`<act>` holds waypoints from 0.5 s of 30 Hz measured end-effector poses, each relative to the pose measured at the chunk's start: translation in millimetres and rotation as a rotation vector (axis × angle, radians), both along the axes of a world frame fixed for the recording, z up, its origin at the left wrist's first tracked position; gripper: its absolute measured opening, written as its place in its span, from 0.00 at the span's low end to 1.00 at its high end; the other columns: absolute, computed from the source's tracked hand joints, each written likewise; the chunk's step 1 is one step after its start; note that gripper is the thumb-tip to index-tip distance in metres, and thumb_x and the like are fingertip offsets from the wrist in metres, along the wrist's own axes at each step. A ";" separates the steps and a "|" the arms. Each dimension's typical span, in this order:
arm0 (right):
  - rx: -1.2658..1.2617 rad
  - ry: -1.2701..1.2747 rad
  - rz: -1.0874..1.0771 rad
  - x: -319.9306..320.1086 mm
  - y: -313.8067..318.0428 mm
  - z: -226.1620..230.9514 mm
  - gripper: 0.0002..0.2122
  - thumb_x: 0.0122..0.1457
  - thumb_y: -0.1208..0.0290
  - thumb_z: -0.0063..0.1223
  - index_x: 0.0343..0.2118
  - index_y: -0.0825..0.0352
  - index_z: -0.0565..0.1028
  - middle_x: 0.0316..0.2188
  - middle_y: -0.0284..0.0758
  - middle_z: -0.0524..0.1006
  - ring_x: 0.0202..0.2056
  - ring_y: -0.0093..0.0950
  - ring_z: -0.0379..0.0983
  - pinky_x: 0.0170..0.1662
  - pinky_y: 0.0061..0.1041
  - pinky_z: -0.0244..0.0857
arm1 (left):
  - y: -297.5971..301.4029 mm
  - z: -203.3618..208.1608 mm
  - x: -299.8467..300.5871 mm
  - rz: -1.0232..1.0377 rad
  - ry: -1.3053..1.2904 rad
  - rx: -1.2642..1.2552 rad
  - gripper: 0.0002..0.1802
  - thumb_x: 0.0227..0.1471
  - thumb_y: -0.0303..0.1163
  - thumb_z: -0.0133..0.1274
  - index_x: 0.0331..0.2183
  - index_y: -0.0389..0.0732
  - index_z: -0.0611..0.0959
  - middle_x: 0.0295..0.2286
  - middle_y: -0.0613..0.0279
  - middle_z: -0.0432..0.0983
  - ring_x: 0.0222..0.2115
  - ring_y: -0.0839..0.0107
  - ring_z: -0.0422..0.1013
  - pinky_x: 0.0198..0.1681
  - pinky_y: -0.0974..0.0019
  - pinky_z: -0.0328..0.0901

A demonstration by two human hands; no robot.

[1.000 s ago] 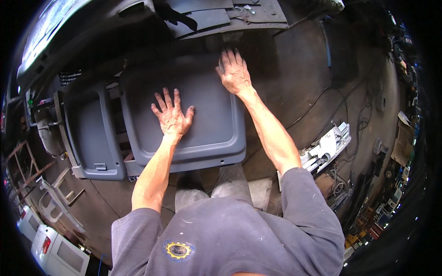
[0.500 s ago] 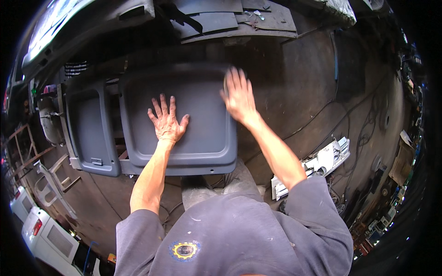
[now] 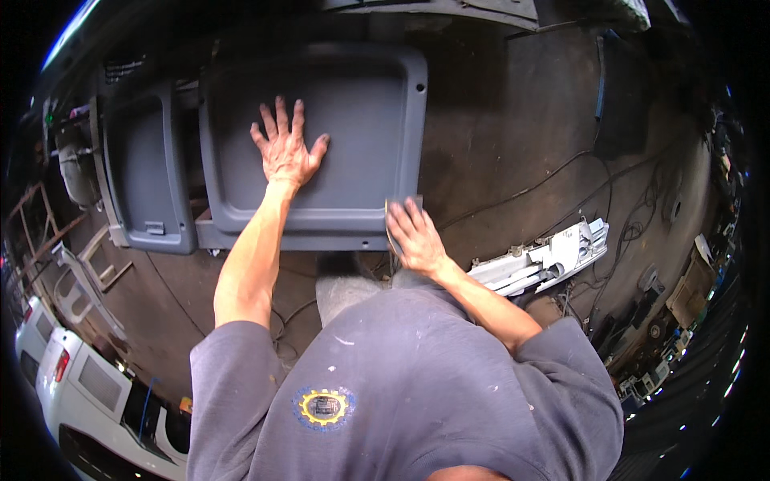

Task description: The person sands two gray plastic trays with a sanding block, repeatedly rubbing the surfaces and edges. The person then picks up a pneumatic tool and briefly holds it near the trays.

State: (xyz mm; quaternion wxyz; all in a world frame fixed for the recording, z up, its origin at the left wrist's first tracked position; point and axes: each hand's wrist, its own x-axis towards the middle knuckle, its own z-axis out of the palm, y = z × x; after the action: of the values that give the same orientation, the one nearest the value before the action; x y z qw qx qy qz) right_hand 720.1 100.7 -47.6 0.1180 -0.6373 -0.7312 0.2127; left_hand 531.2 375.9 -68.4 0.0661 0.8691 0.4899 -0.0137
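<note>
A large grey molded panel [image 3: 353, 160] with a raised rim lies in front of me. Pressed flat on its recessed middle is my left hand [image 3: 287, 152], fingers spread, holding nothing. My right hand [image 3: 415, 236] is at the panel's near right corner, its fingers laid over a thin folded piece of sandpaper [image 3: 390, 232] against the rim. Most of that piece is hidden under the palm, and only its edges show. Beside the large panel on the left lies a narrower grey panel [image 3: 144, 172] of the same style, touched by neither hand.
White plastic car trim [image 3: 553, 256] lies on the floor to the right, with cables [image 3: 529, 192] running near it. A white vehicle [image 3: 92, 389] stands at lower left, near a pale frame [image 3: 80, 280]. Dark sheet pieces [image 3: 497, 10] show at the far edge.
My right hand has slid along the panel's right rim from its far corner to the near corner. My left hand stays flat on the panel. The view has shifted, so the panels sit higher.
</note>
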 end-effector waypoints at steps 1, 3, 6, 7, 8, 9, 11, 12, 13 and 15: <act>0.070 0.013 0.061 -2.8 -22.5 -2.0 0.34 0.51 0.55 0.59 0.61 0.63 0.66 0.66 0.42 0.58 0.68 0.47 0.48 0.64 0.56 0.49 | -1.6 -0.1 -2.0 0.001 0.006 0.014 0.47 0.52 0.62 0.48 0.66 0.47 0.59 0.67 0.47 0.42 0.68 0.41 0.35 0.64 0.32 0.33; 0.032 -0.067 0.145 34.9 30.6 -4.3 0.31 0.51 0.59 0.59 0.59 0.61 0.69 0.64 0.42 0.64 0.68 0.45 0.52 0.64 0.55 0.49 | -1.1 -3.0 -9.2 -0.010 0.004 0.051 0.46 0.53 0.62 0.46 0.66 0.47 0.59 0.67 0.47 0.43 0.68 0.41 0.35 0.64 0.32 0.33; 0.228 -0.144 -0.032 93.3 166.4 10.3 0.28 0.56 0.59 0.56 0.59 0.64 0.67 0.63 0.42 0.63 0.66 0.46 0.53 0.58 0.56 0.59 | 1.6 -5.8 -5.2 -0.026 0.007 0.063 0.46 0.55 0.64 0.43 0.66 0.48 0.58 0.67 0.48 0.42 0.68 0.42 0.35 0.64 0.32 0.32; 0.267 -0.221 -0.037 113.5 193.6 3.3 0.27 0.58 0.59 0.54 0.58 0.66 0.67 0.62 0.42 0.64 0.65 0.45 0.54 0.59 0.52 0.59 | 4.0 -5.0 1.6 -0.049 0.028 0.066 0.46 0.55 0.65 0.42 0.66 0.49 0.57 0.67 0.48 0.42 0.68 0.42 0.35 0.64 0.32 0.32; 0.327 -0.179 -0.066 114.2 206.3 3.8 0.26 0.60 0.60 0.53 0.58 0.67 0.67 0.62 0.43 0.64 0.64 0.46 0.54 0.60 0.49 0.59 | 3.7 -9.1 1.6 -0.057 -0.011 0.089 0.46 0.55 0.65 0.42 0.66 0.49 0.57 0.67 0.49 0.42 0.68 0.42 0.35 0.65 0.33 0.32; 0.342 -0.185 -0.077 103.0 205.7 0.8 0.26 0.60 0.60 0.53 0.58 0.69 0.67 0.63 0.43 0.63 0.65 0.46 0.53 0.61 0.48 0.57 | 7.0 -10.3 -0.2 -0.053 -0.053 0.124 0.46 0.56 0.66 0.41 0.66 0.50 0.57 0.67 0.49 0.43 0.68 0.43 0.36 0.65 0.33 0.32; 0.192 -0.132 -0.009 59.2 138.5 5.0 0.26 0.58 0.66 0.51 0.58 0.69 0.67 0.63 0.44 0.62 0.66 0.48 0.53 0.62 0.49 0.56 | 2.5 -8.0 -3.9 -0.031 0.020 0.100 0.46 0.56 0.66 0.41 0.66 0.50 0.57 0.68 0.50 0.43 0.68 0.44 0.36 0.65 0.33 0.33; 0.090 -0.084 0.020 23.2 73.4 12.3 0.26 0.56 0.68 0.51 0.59 0.69 0.66 0.63 0.45 0.62 0.66 0.48 0.53 0.62 0.50 0.55 | -6.3 -5.3 -6.8 -0.025 0.058 0.067 0.46 0.56 0.66 0.41 0.66 0.50 0.57 0.68 0.51 0.43 0.68 0.44 0.36 0.65 0.33 0.33; 0.003 -0.035 0.060 -12.5 7.7 21.4 0.27 0.55 0.71 0.50 0.59 0.69 0.66 0.64 0.46 0.62 0.66 0.48 0.53 0.63 0.50 0.55 | -3.2 -2.2 -2.9 -0.029 0.035 0.075 0.46 0.56 0.66 0.41 0.66 0.50 0.57 0.68 0.51 0.43 0.68 0.45 0.36 0.65 0.33 0.33; -0.236 0.117 0.122 -65.9 -101.5 46.2 0.29 0.52 0.76 0.49 0.60 0.69 0.66 0.64 0.47 0.61 0.66 0.48 0.52 0.63 0.51 0.54 | -6.1 -3.8 -2.5 -0.030 0.001 0.068 0.46 0.56 0.67 0.41 0.66 0.51 0.57 0.68 0.51 0.43 0.68 0.45 0.36 0.65 0.33 0.33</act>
State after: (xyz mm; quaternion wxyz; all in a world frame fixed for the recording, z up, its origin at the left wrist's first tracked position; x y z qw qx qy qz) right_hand 654.3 -0.9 -1.4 0.0717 -0.5878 -0.7304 0.3406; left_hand 528.7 369.8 -72.2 0.0362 0.8782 0.4770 0.0016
